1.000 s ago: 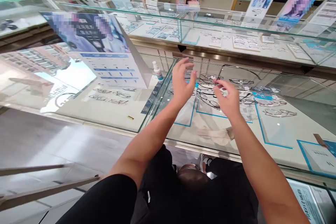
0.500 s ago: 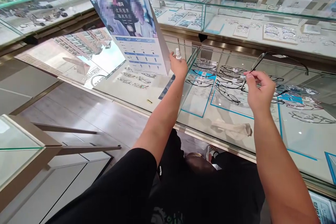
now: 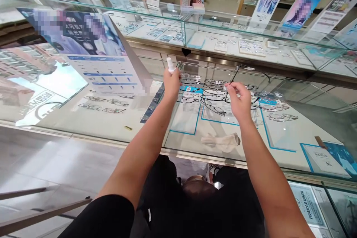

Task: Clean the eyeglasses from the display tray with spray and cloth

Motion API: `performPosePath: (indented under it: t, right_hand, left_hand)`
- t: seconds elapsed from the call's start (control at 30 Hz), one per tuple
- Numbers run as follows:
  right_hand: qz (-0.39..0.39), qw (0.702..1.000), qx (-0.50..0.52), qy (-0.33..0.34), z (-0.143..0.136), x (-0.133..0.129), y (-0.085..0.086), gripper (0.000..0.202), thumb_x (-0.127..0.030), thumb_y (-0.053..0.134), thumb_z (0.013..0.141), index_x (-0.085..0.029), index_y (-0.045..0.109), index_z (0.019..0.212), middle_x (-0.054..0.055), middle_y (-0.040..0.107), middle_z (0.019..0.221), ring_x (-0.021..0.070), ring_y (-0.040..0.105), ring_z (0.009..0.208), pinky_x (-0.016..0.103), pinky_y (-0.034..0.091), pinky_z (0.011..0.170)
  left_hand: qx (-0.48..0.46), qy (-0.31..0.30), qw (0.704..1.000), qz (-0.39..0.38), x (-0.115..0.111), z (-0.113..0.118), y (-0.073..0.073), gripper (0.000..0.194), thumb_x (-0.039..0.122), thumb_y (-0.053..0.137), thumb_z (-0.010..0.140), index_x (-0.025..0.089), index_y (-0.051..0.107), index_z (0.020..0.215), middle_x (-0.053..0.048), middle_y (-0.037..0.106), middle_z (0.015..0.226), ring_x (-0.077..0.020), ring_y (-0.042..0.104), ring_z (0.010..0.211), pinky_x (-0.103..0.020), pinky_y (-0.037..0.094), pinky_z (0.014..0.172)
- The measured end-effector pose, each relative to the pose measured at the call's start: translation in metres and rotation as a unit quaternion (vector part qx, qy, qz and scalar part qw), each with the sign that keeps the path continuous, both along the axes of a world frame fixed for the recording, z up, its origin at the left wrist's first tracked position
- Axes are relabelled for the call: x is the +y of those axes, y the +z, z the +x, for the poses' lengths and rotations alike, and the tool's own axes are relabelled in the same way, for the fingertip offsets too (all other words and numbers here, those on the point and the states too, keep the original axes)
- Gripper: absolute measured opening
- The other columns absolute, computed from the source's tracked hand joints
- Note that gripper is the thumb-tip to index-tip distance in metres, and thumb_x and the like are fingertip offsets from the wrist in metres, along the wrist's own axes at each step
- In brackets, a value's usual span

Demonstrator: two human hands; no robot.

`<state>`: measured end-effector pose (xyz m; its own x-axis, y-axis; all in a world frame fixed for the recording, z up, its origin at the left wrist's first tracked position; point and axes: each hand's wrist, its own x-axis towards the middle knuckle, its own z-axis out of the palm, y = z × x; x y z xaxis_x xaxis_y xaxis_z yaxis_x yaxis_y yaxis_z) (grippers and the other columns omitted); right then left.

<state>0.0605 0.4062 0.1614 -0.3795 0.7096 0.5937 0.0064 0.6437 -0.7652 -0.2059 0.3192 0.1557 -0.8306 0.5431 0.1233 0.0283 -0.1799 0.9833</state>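
Observation:
My left hand (image 3: 171, 84) is closed around a small white spray bottle (image 3: 170, 64), its nozzle pointing up above the fingers. It is over the glass counter, just right of the standing sign. My right hand (image 3: 240, 101) pinches a pair of dark thin-framed eyeglasses (image 3: 234, 74) between thumb and fingers; the temples stick up and back, and the fingers partly cover the frame. Behind and below the hands, several eyeglass frames (image 3: 213, 108) lie in rows at the counter. A crumpled beige cloth (image 3: 220, 140) lies nearer to me, left of my right forearm.
The large folded sign (image 3: 103, 72) stands on the counter at left. A small yellow item (image 3: 128, 128) lies in front of it. Across from me runs another glass display case (image 3: 245, 46) with upright posters. Wooden legs (image 3: 41, 214) show at lower left.
The view has turned right, so the counter's things sit further left. My left hand has moved with the spray bottle away from the sign, closer to my right hand, which still holds the eyeglasses.

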Motion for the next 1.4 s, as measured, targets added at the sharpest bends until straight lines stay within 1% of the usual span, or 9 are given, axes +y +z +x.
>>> performPosePath:
  t: [0.13, 0.2, 0.3, 0.63, 0.77, 0.87, 1.17, 1.3, 1.4]
  right_hand:
    - [-0.037, 0.998, -0.011, 0.045, -0.002, -0.009, 0.004, 0.022, -0.041, 0.063, 0.105, -0.025, 0.076, 0.097, 0.006, 0.081, 0.109, 0.0234, 0.072, 0.100, 0.037, 0.053, 0.088]
    - [-0.046, 0.996, -0.016, 0.069, -0.003, -0.014, 0.005, 0.023, -0.043, 0.063, 0.105, -0.025, 0.075, 0.096, 0.006, 0.080, 0.110, 0.0236, 0.071, 0.102, 0.037, 0.053, 0.089]
    - [-0.064, 0.992, -0.027, 0.104, -0.006, -0.020, 0.006, 0.028, -0.049, 0.063, 0.105, -0.025, 0.073, 0.094, 0.006, 0.080, 0.110, 0.0246, 0.071, 0.105, 0.037, 0.053, 0.088]
    - [-0.126, 0.982, -0.035, 0.137, -0.005, -0.023, 0.010, 0.037, -0.060, 0.065, 0.102, -0.025, 0.071, 0.093, 0.005, 0.079, 0.108, 0.0237, 0.068, 0.100, 0.038, 0.050, 0.089]
    - [-0.119, 0.985, -0.023, 0.120, -0.002, -0.018, 0.014, 0.037, -0.061, 0.065, 0.101, -0.025, 0.072, 0.093, 0.005, 0.079, 0.108, 0.0229, 0.067, 0.097, 0.037, 0.050, 0.088]
    - [-0.117, 0.990, -0.006, 0.077, 0.002, -0.011, 0.016, 0.039, -0.063, 0.063, 0.101, -0.025, 0.072, 0.094, 0.005, 0.079, 0.107, 0.0223, 0.065, 0.094, 0.036, 0.050, 0.084]
    - [-0.124, 0.990, 0.001, 0.063, -0.001, -0.008, 0.012, 0.039, -0.062, 0.063, 0.101, -0.025, 0.071, 0.091, 0.006, 0.078, 0.106, 0.0219, 0.065, 0.093, 0.036, 0.050, 0.085]
    - [-0.127, 0.990, 0.020, 0.062, 0.000, -0.007, 0.013, 0.036, -0.058, 0.064, 0.101, -0.025, 0.071, 0.092, 0.005, 0.078, 0.104, 0.0214, 0.064, 0.092, 0.036, 0.051, 0.087]
    - [-0.131, 0.989, 0.024, 0.062, 0.001, -0.006, 0.014, 0.036, -0.059, 0.065, 0.101, -0.025, 0.072, 0.092, 0.005, 0.079, 0.104, 0.0218, 0.064, 0.093, 0.037, 0.052, 0.088]
  left_hand:
    - [-0.094, -0.242, 0.965, 0.046, -0.004, 0.050, 0.018, 0.055, 0.076, 0.055, 0.096, 0.023, 0.058, 0.081, -0.002, 0.053, 0.070, -0.0152, 0.055, 0.062, -0.025, 0.040, 0.050]
    - [-0.100, -0.313, 0.943, 0.046, -0.008, 0.066, 0.022, 0.066, 0.084, 0.049, 0.094, 0.022, 0.056, 0.074, -0.001, 0.050, 0.065, -0.0147, 0.053, 0.059, -0.025, 0.039, 0.049]
    - [-0.094, -0.372, 0.922, 0.041, -0.012, 0.078, 0.023, 0.069, 0.086, 0.047, 0.092, 0.022, 0.055, 0.068, -0.001, 0.047, 0.061, -0.0142, 0.049, 0.056, -0.026, 0.040, 0.049]
    - [-0.023, -0.397, 0.917, 0.012, -0.010, 0.078, 0.016, 0.064, 0.080, 0.054, 0.089, 0.020, 0.059, 0.065, -0.002, 0.049, 0.059, -0.0138, 0.048, 0.055, -0.026, 0.045, 0.052]
    - [-0.044, -0.498, 0.864, -0.059, -0.014, 0.080, 0.017, 0.067, 0.083, 0.056, 0.088, 0.020, 0.061, 0.064, -0.003, 0.051, 0.059, -0.0165, 0.051, 0.055, -0.034, 0.058, 0.064]
    - [-0.053, -0.553, 0.826, -0.092, -0.015, 0.083, 0.016, 0.067, 0.081, 0.060, 0.088, 0.020, 0.063, 0.062, -0.005, 0.054, 0.059, -0.0173, 0.051, 0.054, -0.039, 0.061, 0.070]
    - [-0.057, -0.544, 0.835, -0.058, -0.010, 0.086, 0.005, 0.069, 0.085, 0.055, 0.088, 0.021, 0.062, 0.064, -0.005, 0.052, 0.059, -0.0203, 0.055, 0.058, -0.039, 0.058, 0.071]
    - [-0.054, -0.549, 0.833, -0.041, -0.012, 0.086, 0.009, 0.069, 0.087, 0.056, 0.086, 0.021, 0.061, 0.063, -0.003, 0.051, 0.058, -0.0183, 0.050, 0.056, -0.039, 0.057, 0.071]
    - [-0.045, -0.512, 0.858, 0.011, -0.014, 0.086, 0.016, 0.071, 0.088, 0.052, 0.086, 0.022, 0.059, 0.062, -0.003, 0.048, 0.057, -0.0176, 0.046, 0.054, -0.037, 0.050, 0.061]
